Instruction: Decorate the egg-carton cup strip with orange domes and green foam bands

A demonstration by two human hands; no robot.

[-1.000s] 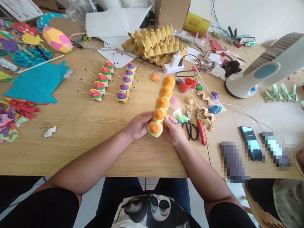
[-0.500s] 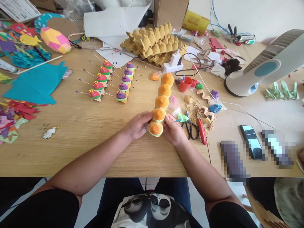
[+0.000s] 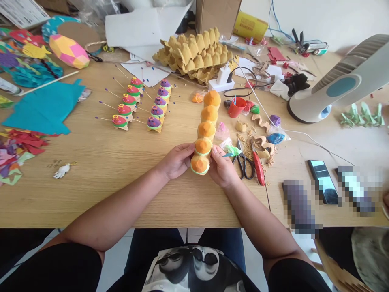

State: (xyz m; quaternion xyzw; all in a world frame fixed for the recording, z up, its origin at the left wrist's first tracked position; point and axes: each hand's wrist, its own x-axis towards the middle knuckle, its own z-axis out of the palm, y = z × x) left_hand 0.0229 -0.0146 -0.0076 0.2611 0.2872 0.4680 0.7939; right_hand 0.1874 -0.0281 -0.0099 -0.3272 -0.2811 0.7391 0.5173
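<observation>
Between my two hands is an egg carton strip, its row of bumps topped with orange clay. Green clay edges the two bumps nearest me. My left hand grips its left side near the close end, thumb on top. On the other side my right hand is closed on the same strip, with a small blue-green stick at its fingers. Two finished-looking strips stand on the table to the left: a red and green one and a purple one, both stuck with purple-tipped sticks.
Right of my hand lie black-handled scissors, a red utility knife and carton scraps. Behind them stands a red cup. Stacked egg trays sit at the back. A white fan and phones are at the right.
My hands and the strip keep almost the same pose. The view has shifted very slightly.
</observation>
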